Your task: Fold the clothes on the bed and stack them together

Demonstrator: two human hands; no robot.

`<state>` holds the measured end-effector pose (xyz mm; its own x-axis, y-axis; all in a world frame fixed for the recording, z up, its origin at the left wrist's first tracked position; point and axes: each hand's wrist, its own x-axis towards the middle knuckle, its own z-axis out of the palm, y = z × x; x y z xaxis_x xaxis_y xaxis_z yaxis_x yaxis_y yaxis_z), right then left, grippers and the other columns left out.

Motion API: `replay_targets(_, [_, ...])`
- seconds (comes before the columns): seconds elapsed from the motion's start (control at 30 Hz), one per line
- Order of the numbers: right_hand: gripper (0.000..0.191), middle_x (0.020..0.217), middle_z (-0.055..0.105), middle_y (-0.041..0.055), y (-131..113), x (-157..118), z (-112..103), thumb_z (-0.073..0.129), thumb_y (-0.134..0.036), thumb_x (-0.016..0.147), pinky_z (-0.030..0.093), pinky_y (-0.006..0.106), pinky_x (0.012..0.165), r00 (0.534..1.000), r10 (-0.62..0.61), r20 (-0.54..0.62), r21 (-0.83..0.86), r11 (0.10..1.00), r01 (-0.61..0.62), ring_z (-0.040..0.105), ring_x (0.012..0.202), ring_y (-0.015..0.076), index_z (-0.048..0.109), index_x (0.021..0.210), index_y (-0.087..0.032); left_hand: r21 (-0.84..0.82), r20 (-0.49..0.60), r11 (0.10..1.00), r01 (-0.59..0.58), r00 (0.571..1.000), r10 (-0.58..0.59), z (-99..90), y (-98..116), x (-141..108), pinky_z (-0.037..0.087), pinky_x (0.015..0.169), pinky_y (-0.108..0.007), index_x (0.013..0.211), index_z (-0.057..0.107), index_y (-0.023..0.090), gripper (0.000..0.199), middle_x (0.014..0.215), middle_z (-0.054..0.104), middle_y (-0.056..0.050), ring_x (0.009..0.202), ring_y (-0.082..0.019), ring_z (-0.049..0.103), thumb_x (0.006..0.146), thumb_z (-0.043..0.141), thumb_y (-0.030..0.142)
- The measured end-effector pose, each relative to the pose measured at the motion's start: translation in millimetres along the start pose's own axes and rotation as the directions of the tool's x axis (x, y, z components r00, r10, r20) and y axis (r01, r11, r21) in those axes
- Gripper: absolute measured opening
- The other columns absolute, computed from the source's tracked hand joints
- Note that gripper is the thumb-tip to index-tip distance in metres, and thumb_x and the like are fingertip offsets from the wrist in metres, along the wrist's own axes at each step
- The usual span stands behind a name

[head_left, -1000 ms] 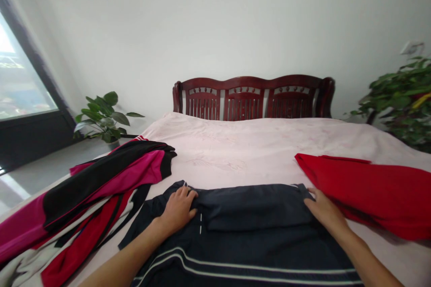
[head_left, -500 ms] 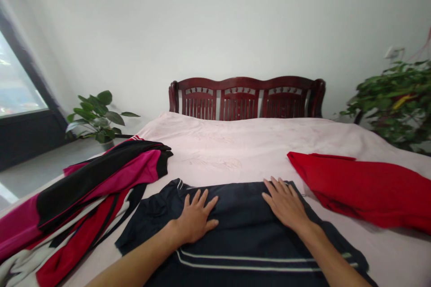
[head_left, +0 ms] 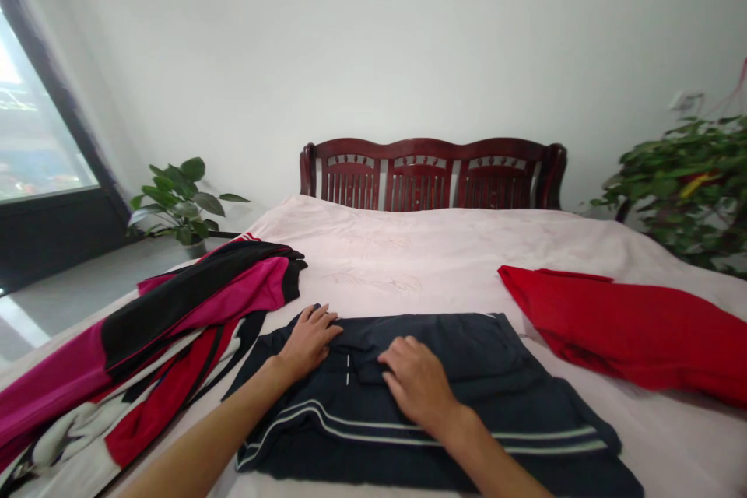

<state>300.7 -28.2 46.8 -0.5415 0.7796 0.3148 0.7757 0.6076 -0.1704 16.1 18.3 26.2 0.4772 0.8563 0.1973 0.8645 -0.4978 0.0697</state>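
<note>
L hand (head_left: 309,341) & R hand (head_left: 415,383) both spread, palms pressed on soft, light navy garment (head_left: 467,346), no pinch; easiest to grab at top edge (head_left: 420,317).

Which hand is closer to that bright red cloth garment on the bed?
The right hand is nearer: it rests on the navy striped garment, to the left of the bright red cloth garment, not touching it. The left hand lies farther away on the navy garment.

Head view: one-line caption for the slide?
Left hand and right hand rest on a folded navy garment with white stripes on a pale pink bedspread, between magenta-and-black clothing and a red garment.
</note>
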Motion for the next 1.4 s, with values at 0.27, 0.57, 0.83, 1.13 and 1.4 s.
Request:
replay_targets(0.27, [0.026, 0.1, 0.066, 0.0095, -49, 16, 42, 0.046, -0.004, 0.09, 0.043, 0.036, 0.083, 0.993, 0.067, 0.096, -0.167, 0.985, -0.05, 0.057, 0.096, 0.0243, 0.067, 0.092, -0.018, 0.027, -0.088, 0.998, 0.052, 0.995, -0.049, 18.1, -3, 5, 0.03, 0.117, -0.057, 0.116, 0.073, 0.023, 0.039, 0.131, 0.067, -0.012, 0.129, -0.029, 0.056, 0.089, 0.049, 0.007])
replay_targets(0.57, [0.026, 0.1, 0.067, 0.0088, -32, -13, 24, 0.049, -0.004, 0.087, 0.043, 0.034, 0.085, 0.953, -0.156, 0.261, -0.07, 0.981, 0.18, 0.057, 0.099, 0.0224, 0.07, 0.092, -0.018, -0.116, -0.138, 0.974, 0.196, 0.968, -0.211, 29.2, -13, -2, 0.034, 0.117, -0.053, 0.107, 0.077, 0.023, 0.038, 0.126, 0.072, -0.009, 0.123, -0.025, 0.063, 0.086, 0.051, 0.005])
replay_targets(0.83, [0.038, 0.118, 0.069, 0.0068, -11, 9, 2, 0.039, -0.015, 0.096, 0.045, 0.029, 0.099, 0.988, 0.132, -0.077, 0.269, 0.957, -0.107, 0.062, 0.11, 0.0167, 0.068, 0.12, -0.021, -0.129, -0.066, 0.973, 0.192, 0.977, -0.202, -3.7, 39, 24, 0.034, 0.118, -0.042, 0.114, 0.074, 0.02, 0.038, 0.136, 0.065, -0.011, 0.134, -0.022, 0.054, 0.091, 0.045, 0.012])
replay_targets(1.13, [0.063, 0.159, 0.038, 0.0156, 120, -27, 26, 0.04, -0.047, 0.099, 0.02, 0.052, 0.121, 0.805, 0.591, 0.05, -0.207, 0.795, -0.57, 0.029, 0.149, 0.0323, 0.043, 0.151, -0.012, 0.03, 0.171, 0.974, 0.224, 0.959, -0.226, 33.2, 89, 6, 0.02, 0.115, -0.069, 0.157, 0.03, 0.031, 0.064, 0.165, 0.024, -0.014, 0.152, -0.039, 0.019, 0.098, 0.042, 0.053])
replay_targets(1.4, [0.056, 0.152, 0.048, 0.0137, 150, -50, -7, 0.027, -0.035, 0.1, 0.031, 0.038, 0.118, 0.785, 0.615, 0.068, -0.166, 0.783, -0.599, 0.039, 0.145, 0.0239, 0.052, 0.144, -0.009, 0.026, 0.303, 0.963, 0.27, 0.916, -0.265, 7.1, 92, 9, 0.025, 0.113, -0.07, 0.156, 0.032, 0.028, 0.066, 0.164, 0.025, -0.016, 0.15, -0.042, 0.022, 0.096, 0.046, 0.049])
